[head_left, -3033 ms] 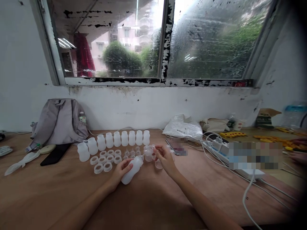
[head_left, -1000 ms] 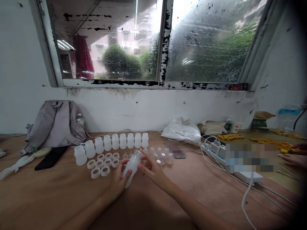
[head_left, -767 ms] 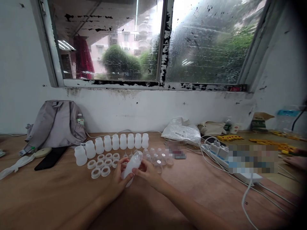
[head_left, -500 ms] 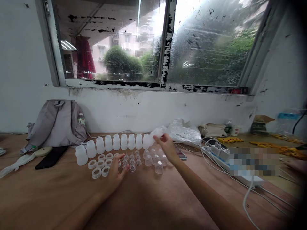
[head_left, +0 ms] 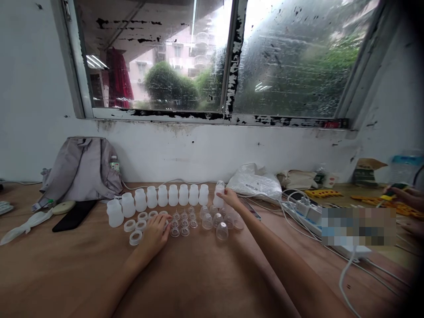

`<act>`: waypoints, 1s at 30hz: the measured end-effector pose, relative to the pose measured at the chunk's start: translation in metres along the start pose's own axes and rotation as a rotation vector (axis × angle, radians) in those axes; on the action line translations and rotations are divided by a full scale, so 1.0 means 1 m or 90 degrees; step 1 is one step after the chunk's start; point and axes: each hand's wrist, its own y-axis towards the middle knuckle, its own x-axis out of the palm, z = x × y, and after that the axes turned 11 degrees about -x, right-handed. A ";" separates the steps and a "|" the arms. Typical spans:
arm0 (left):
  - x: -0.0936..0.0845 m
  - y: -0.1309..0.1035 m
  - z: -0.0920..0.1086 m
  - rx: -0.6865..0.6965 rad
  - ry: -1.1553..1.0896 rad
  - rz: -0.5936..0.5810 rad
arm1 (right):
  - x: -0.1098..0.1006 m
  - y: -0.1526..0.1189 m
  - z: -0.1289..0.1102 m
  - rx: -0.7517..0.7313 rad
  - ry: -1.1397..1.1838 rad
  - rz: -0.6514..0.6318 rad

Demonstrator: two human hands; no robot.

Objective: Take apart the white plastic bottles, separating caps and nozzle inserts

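In the head view, right hand (head_left: 231,198) closed on a capped bottle (head_left: 219,190), upright just beyond the right end of the bottle row (head_left: 162,195), on or just above the worktop (head_left: 202,278). Left hand (head_left: 155,232) loosely curved over the rings (head_left: 131,238); not possible to tell if holding one. Bottle probably light, fairly stiff, slippery; best taken by the middle.

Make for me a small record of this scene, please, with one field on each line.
Left hand: over the white rings; grip unclear
Right hand: holding the capped bottle, upright
White bottles: nine in a row, left of the capped bottle
Clear teats: between the white rings and the clear domes
Behind: grey backpack at left, silvery bag at right
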 end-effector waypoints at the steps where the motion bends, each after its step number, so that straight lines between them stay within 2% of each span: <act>1: 0.000 0.001 -0.002 -0.005 0.009 0.001 | 0.000 0.001 0.000 0.001 -0.002 -0.002; 7: -0.001 0.003 -0.011 -0.040 0.074 0.003 | -0.001 -0.001 -0.004 -0.004 -0.002 0.020; 10: -0.004 0.004 -0.014 -0.062 0.115 -0.005 | -0.008 -0.011 -0.018 -0.023 -0.007 0.086; 11: -0.005 0.004 -0.014 -0.066 0.126 -0.012 | -0.009 -0.017 -0.025 -0.041 -0.009 0.123; 13: -0.006 0.004 -0.014 -0.064 0.141 -0.026 | -0.010 -0.036 -0.046 -0.138 0.006 0.224; 14: -0.005 0.004 -0.014 -0.059 0.145 -0.031 | -0.007 -0.048 -0.057 -0.195 0.034 0.225; 15: -0.005 0.003 -0.014 -0.053 0.149 -0.034 | -0.003 -0.062 -0.069 -0.247 0.072 0.182; 17: -0.003 0.001 -0.015 -0.044 0.154 -0.035 | 0.010 -0.090 -0.091 -0.338 0.119 0.028; 19: 0.001 -0.001 -0.017 -0.040 0.157 -0.037 | 0.028 -0.116 -0.107 -0.370 0.075 -0.063; 21: 0.005 -0.002 -0.020 -0.039 0.151 -0.039 | 0.044 -0.132 -0.116 -0.353 0.010 -0.083; 24: 0.010 -0.003 -0.024 -0.029 0.130 -0.038 | 0.060 -0.139 -0.121 -0.312 -0.077 -0.122; 27: 0.010 0.000 -0.023 -0.016 0.087 -0.020 | 0.061 -0.137 -0.121 -0.304 -0.088 -0.141; 30: 0.002 0.001 -0.013 0.004 0.002 -0.022 | 0.052 -0.139 -0.119 -0.337 -0.032 -0.147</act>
